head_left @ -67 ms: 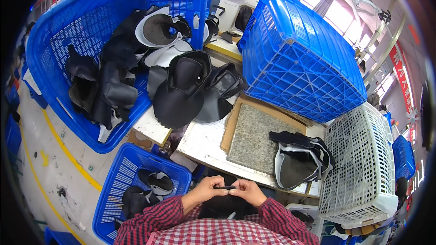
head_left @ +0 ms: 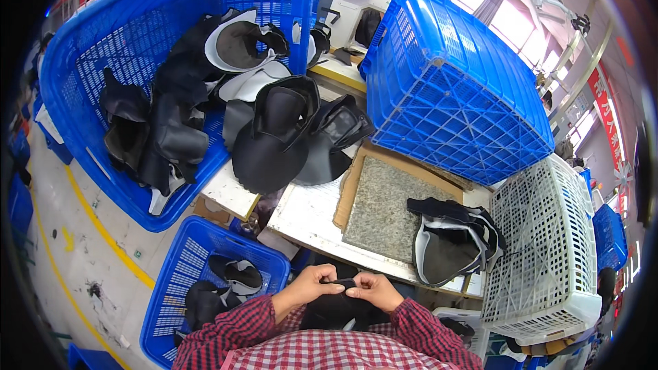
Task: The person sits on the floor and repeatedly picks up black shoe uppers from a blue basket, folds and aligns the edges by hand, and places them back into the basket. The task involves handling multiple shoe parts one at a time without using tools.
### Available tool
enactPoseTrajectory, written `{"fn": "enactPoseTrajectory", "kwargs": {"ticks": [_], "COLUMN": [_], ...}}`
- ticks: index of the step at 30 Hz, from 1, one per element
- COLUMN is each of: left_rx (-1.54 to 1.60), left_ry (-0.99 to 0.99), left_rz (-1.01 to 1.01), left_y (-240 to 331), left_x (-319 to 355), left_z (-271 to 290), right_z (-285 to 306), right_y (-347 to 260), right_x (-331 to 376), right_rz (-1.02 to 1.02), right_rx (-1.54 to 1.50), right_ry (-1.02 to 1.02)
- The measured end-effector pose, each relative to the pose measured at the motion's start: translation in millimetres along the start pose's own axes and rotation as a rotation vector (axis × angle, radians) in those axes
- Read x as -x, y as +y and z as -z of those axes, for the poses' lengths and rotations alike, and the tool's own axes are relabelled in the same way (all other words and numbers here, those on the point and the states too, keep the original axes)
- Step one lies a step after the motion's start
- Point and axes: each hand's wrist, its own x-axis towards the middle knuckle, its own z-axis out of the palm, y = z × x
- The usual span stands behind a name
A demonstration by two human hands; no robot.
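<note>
Premises appear to be a factory workshop: large blue crate (head_left: 55,62) of black pieces (head_left: 178,127); scuffed white workbench (head_left: 301,212); yellow floor line (head_left: 103,225); red banner (head_left: 604,116).

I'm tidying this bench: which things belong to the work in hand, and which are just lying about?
In the work:
black piece, between left hand and right hand

Seemingly lying about:
speckled grey slab
white crate
blue crate behind the slab

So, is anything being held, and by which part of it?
The left hand and right hand pinch a black piece by its edge.
</note>
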Motion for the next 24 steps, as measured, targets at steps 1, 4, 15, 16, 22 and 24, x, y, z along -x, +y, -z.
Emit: {"fn": "enactPoseTrajectory", "kwargs": {"ticks": [1,4,15,16,22,24], "left_rx": [0.011,-0.222,-0.399,-0.346,-0.302,-0.237], "left_ry": [0.003,-0.042,0.050,0.066,0.126,0.089], "left_rz": [0.038,-0.030,0.002,0.021,0.004,0.001], "left_y": [2,10,26,25,27,30], "left_x": [1,3,3,5,14,17], "left_z": [3,8,-4,-6,0,4], "right_z": [1,1,-24,-23,-3,2], "right_y": [5,10,-17,-15,8,14], "right_x": [-1,-2,7,8,15,17], "right_rz": [0.057,0.011,0.203,0.185,0.106,0.048], "right_rx": [-0.023,0.146,0.626,0.587,0.303,0.070], "right_ry": [-0.055,-0.008,0.158,0.147,0.018,-0.016]}}
